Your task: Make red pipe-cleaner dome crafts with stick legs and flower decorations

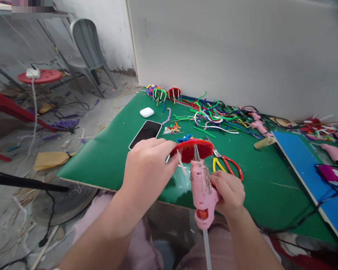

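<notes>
My left hand (148,172) is closed on the edge of a red fuzzy disc (205,149), which is tilted, with a bit of blue pipe cleaner (185,138) on its far side. A thin white strip (181,162) hangs from the disc by my left fingers. In my right hand (229,191), closed round its handle, is a pink hot glue gun (200,187). Its metal nozzle (196,153) meets or lies just in front of the disc's underside; I cannot tell which. A clear glue stick (206,247) sticks out of its back end.
Scissors (228,165) with red and yellow handles lie just beyond my right hand. A phone (145,134), a white case (147,112), small colored sticks (173,129) and a pile of pipe cleaners (211,114) are on the green table (101,161). A blue board (307,176) lies at right.
</notes>
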